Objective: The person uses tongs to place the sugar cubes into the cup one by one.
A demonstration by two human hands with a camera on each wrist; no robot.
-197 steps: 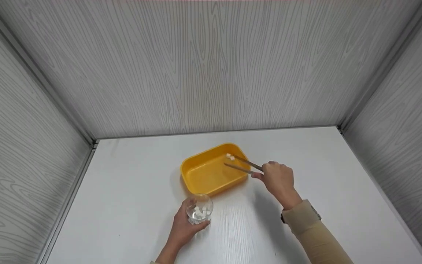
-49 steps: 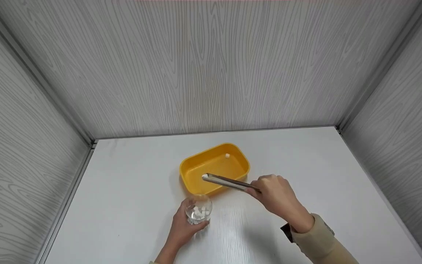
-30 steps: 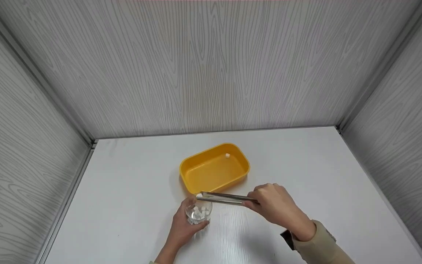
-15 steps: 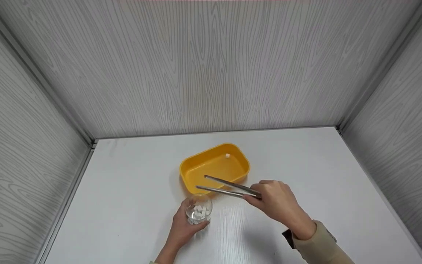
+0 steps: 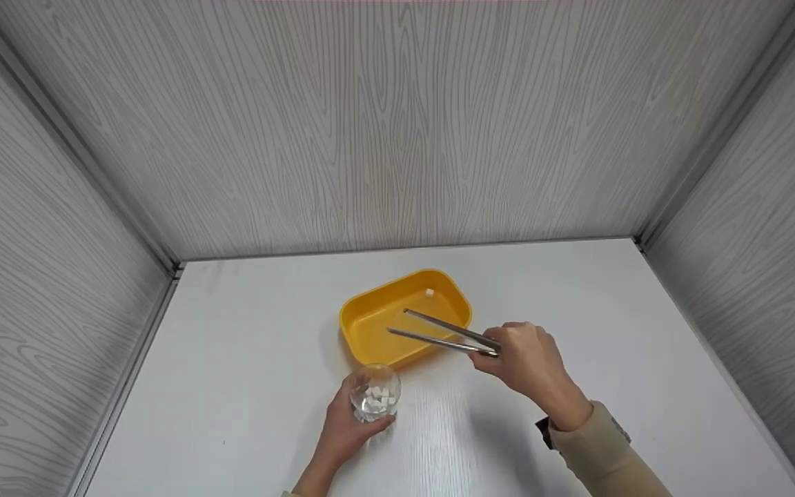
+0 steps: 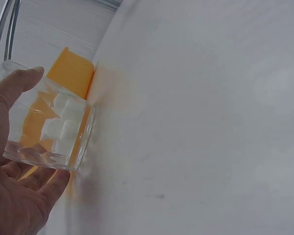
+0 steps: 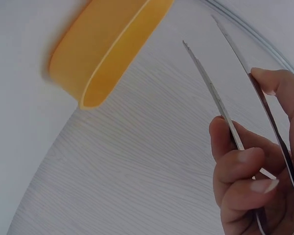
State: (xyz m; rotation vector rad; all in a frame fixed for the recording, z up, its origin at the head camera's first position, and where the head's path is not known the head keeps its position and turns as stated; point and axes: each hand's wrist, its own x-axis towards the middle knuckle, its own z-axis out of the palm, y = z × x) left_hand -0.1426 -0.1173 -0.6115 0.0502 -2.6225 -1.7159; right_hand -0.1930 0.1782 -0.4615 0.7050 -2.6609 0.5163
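My left hand [image 5: 348,422] grips a clear glass [image 5: 375,393] from its left side, thumb and fingers curled round it. Several small white cubes [image 6: 64,123] lie at the bottom of the glass. My right hand [image 5: 527,360] holds a pair of metal tongs [image 5: 442,333], its fingers wrapped about both arms. The tongs' tips are spread apart with nothing between them, over the yellow tray [image 5: 359,305]. One white cube [image 5: 429,293] sits inside the tray near its far right corner.
The glass stands close to the tray's near edge, on a white table [image 5: 259,359]. Grey wood-patterned panels [image 5: 397,124] rise at the back and both sides. In the right wrist view the tray [image 7: 103,58] lies left of the tongs.
The tongs brought a cube from the tray to the glass and let it drop in. They then spread and moved back up and right over the tray. The left hand stayed still.
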